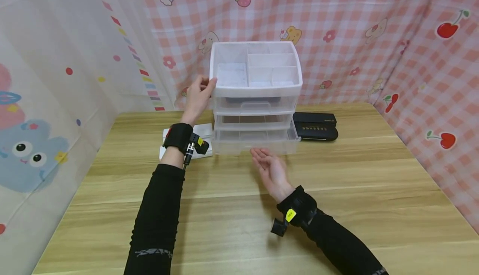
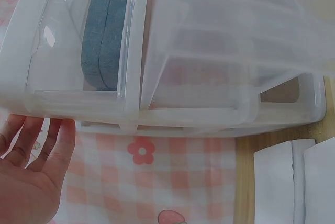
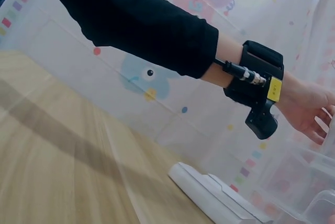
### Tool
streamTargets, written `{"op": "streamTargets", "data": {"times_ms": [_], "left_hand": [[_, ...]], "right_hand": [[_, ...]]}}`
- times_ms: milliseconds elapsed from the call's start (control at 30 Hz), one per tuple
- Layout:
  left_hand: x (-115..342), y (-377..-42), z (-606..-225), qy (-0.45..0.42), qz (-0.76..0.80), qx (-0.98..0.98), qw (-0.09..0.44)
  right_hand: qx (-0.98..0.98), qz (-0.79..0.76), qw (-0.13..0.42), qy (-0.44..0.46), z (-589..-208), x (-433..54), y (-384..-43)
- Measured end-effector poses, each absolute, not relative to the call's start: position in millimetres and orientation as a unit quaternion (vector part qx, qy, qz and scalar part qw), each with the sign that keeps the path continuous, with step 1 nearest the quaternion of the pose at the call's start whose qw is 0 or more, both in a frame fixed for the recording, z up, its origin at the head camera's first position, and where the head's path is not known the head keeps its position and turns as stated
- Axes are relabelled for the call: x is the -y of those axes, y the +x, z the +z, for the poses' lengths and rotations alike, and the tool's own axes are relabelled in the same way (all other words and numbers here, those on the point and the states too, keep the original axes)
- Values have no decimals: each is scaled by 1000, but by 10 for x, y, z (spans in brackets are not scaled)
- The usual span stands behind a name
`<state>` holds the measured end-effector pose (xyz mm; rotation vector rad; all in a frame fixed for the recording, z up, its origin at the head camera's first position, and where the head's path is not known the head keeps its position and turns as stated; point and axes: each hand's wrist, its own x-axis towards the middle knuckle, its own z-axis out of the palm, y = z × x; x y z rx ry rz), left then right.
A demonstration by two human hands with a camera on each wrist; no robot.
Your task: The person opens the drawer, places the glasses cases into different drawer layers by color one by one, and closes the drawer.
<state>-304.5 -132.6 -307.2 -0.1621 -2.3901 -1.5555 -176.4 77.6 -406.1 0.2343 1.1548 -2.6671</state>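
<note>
A white plastic drawer organizer (image 1: 258,91) with a divided top tray stands at the back of the table. Its clear bottom drawer (image 1: 228,147) is pulled out toward me. My left hand (image 1: 196,98) rests its fingertips against the organizer's left side, near the top front corner; in the left wrist view those fingers (image 2: 65,137) touch the side wall. My right hand (image 1: 273,173) is palm up, fingers nearly straight, with the fingertips right at the lower front edge of the bottom drawer. Through a higher drawer shows a blue-grey rounded case (image 2: 102,41).
White folded cartons (image 1: 203,131) lie left of the organizer, beneath my left wrist. On its right are a black box (image 1: 314,118) and a black case (image 1: 318,133). A checked curtain (image 1: 337,71) hangs right behind the wooden table (image 1: 232,221).
</note>
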Motion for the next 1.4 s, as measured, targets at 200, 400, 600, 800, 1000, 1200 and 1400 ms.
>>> {"op": "streamTargets", "data": {"times_ms": [200,400,600,800,1000,1200,1400], "left_hand": [[1338,-3042,-3077,-59,-537,829,146],[1353,-3039,-3096,-58,-534,830,147],[1367,-3032,-3088,-54,-536,830,145],[1371,-3035,-3093,-57,-534,832,140],[1363,-3040,-3101,-58,-536,830,143],[1342,-3045,-3100,-66,-540,828,133],[1344,-3048,-3084,-66,-544,826,133]], "right_hand": [[-413,-900,117,83,-4045,-767,-1698],[-456,-878,127,73,-4054,-786,-1641],[-573,-807,142,38,-3962,-815,-1582],[-726,-675,18,-130,-3987,-992,-1777],[-743,-619,-113,-228,-3991,-1361,-2117],[-772,-592,-207,-104,-3561,-1604,-2042],[-778,-577,-244,-39,-3571,-1894,-2189]]}}
